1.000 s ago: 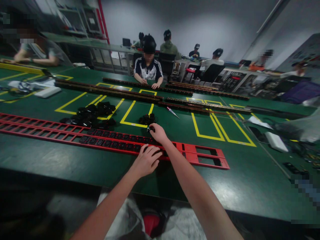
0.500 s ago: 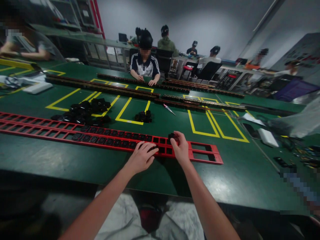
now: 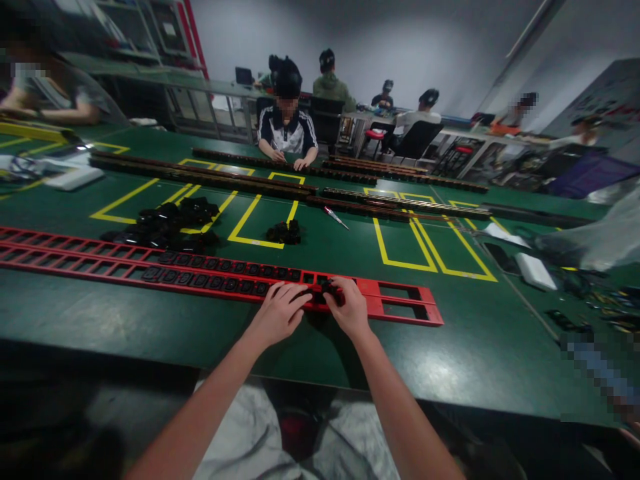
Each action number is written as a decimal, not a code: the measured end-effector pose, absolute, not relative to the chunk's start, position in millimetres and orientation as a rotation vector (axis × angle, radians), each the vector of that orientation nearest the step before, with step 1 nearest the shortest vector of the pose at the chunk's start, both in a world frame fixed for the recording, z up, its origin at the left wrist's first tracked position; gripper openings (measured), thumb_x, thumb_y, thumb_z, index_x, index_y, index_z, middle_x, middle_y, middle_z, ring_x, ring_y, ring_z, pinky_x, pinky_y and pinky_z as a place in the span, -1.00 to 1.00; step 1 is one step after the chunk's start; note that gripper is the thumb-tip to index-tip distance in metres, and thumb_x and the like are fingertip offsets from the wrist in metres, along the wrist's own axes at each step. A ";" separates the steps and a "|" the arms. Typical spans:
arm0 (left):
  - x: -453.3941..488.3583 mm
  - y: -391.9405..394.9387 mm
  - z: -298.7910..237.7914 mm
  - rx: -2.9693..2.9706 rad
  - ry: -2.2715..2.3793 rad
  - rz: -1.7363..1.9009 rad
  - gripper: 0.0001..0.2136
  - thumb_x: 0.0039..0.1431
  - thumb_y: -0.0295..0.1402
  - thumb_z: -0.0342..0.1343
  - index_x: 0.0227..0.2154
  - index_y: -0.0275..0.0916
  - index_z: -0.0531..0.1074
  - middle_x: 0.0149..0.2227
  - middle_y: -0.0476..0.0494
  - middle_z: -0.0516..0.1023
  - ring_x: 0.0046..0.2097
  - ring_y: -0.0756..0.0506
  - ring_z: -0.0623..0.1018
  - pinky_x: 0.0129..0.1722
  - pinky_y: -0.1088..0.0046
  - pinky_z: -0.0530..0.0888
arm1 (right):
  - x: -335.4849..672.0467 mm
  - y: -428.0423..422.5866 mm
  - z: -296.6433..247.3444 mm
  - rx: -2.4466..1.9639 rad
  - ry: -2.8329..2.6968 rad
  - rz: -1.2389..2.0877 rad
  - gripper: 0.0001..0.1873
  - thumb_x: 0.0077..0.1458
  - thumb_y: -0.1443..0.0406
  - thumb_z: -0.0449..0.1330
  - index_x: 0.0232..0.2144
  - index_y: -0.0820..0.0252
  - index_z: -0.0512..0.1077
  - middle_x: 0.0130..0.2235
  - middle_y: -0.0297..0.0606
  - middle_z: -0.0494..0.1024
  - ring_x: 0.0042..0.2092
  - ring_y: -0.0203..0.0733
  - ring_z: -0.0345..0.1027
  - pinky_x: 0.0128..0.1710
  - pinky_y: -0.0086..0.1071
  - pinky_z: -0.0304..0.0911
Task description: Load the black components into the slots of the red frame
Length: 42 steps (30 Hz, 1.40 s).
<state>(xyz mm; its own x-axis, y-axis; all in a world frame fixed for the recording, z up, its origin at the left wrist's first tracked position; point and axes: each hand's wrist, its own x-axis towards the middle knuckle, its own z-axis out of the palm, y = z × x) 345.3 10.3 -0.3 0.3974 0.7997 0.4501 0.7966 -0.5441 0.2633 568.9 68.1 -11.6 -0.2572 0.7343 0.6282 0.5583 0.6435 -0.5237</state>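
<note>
A long red frame [image 3: 367, 288] with two rows of square openings lies across the bench in front of me. Small square black parts [image 3: 215, 283] fill several of its openings left of my hands. My left hand [image 3: 280, 312] rests on the frame with its fingers stretched out, fingertips at the near row beside the last filled openings. Between thumb and fingers, my right hand [image 3: 350, 308] pinches a small black part [image 3: 329, 287] just over the openings, close to my left fingertips. The fingers partly cover this part and the openings below it.
Beyond the frame lie a larger heap of black parts [image 3: 170, 220], a smaller heap [image 3: 285, 232] and a screwdriver-like tool [image 3: 336, 218]. Long dark strips [image 3: 200, 175] stretch across the bench. A co-worker [image 3: 287, 130] sits opposite. A white box [image 3: 535, 272] lies at right.
My right hand has moved left and slightly nearer with the black part, from the far row toward my left fingertips. My left hand has hardly moved.
</note>
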 end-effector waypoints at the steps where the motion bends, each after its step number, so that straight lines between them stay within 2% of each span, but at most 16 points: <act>1: 345.1 10.5 -0.7 2.623 1.494 0.853 -0.65 0.31 -0.45 0.02 0.12 -0.16 0.45 0.21 -0.18 0.48 0.22 -0.20 0.41 0.29 0.02 0.24 | 568.8 67.7 -11.2 -1.017 -1.946 0.242 -0.80 0.22 0.25 0.23 -0.10 0.09 0.44 -0.06 -0.13 0.59 -0.03 -0.06 0.50 -0.06 -0.19 0.47; 10: 345.0 11.3 -2.4 2.603 1.495 0.858 -0.65 0.30 -0.46 0.03 0.11 -0.16 0.45 0.21 -0.17 0.48 0.21 -0.20 0.41 0.28 0.03 0.25 | 567.3 66.8 -8.0 -0.973 -2.020 0.235 -0.80 0.22 0.26 0.24 -0.09 0.09 0.44 -0.09 -0.13 0.61 -0.04 -0.04 0.51 -0.06 -0.17 0.47; 15: 344.6 10.7 -2.3 2.616 1.494 0.853 -0.66 0.29 -0.48 0.02 0.09 -0.18 0.46 0.20 -0.19 0.48 0.21 -0.20 0.42 0.27 0.03 0.26 | 568.3 65.3 -7.9 -0.942 -2.107 0.252 -0.78 0.23 0.25 0.23 -0.07 0.10 0.45 -0.07 -0.12 0.61 -0.05 -0.05 0.53 -0.14 -0.21 0.50; 20: 344.1 9.9 -1.4 2.628 1.490 0.847 -0.62 0.27 -0.50 0.02 0.12 -0.17 0.44 0.21 -0.20 0.47 0.22 -0.21 0.40 0.28 0.01 0.26 | 568.6 61.7 -13.2 -0.973 -2.043 0.198 -0.79 0.26 0.23 0.20 -0.07 0.09 0.45 -0.04 -0.12 0.61 -0.02 -0.05 0.52 -0.08 -0.18 0.50; 25: 344.0 10.2 -1.2 2.604 1.487 0.854 -0.61 0.27 -0.51 0.02 0.12 -0.16 0.44 0.20 -0.19 0.47 0.22 -0.20 0.40 0.28 0.03 0.27 | 569.3 61.0 -15.7 -0.993 -1.978 0.216 -0.76 0.27 0.23 0.19 -0.02 0.09 0.43 -0.06 -0.11 0.61 -0.06 -0.07 0.53 -0.16 -0.23 0.52; 31: 344.2 10.0 -0.5 2.596 1.492 0.829 -0.59 0.25 -0.54 0.01 0.13 -0.17 0.44 0.21 -0.17 0.46 0.22 -0.19 0.39 0.28 0.04 0.27 | 570.0 60.6 -13.2 -0.916 -2.000 0.200 -0.83 0.27 0.24 0.21 -0.10 0.09 0.45 -0.04 -0.10 0.62 -0.04 -0.06 0.53 -0.10 -0.18 0.51; 42: 343.5 9.5 0.0 2.578 1.499 0.836 -0.60 0.26 -0.50 0.03 0.14 -0.15 0.44 0.21 -0.17 0.47 0.23 -0.19 0.39 0.30 0.04 0.27 | 567.7 60.1 -9.0 -0.860 -2.087 0.109 -0.86 0.28 0.26 0.23 -0.12 0.12 0.48 -0.06 -0.09 0.63 -0.06 -0.06 0.52 -0.11 -0.20 0.50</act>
<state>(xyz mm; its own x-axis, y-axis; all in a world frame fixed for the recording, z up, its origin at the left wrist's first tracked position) 343.5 9.5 0.0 0.3860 0.8175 0.4275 0.7935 -0.5306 0.2980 567.7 60.1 -9.0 -0.3985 0.6120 0.6831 0.5376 0.7593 -0.3666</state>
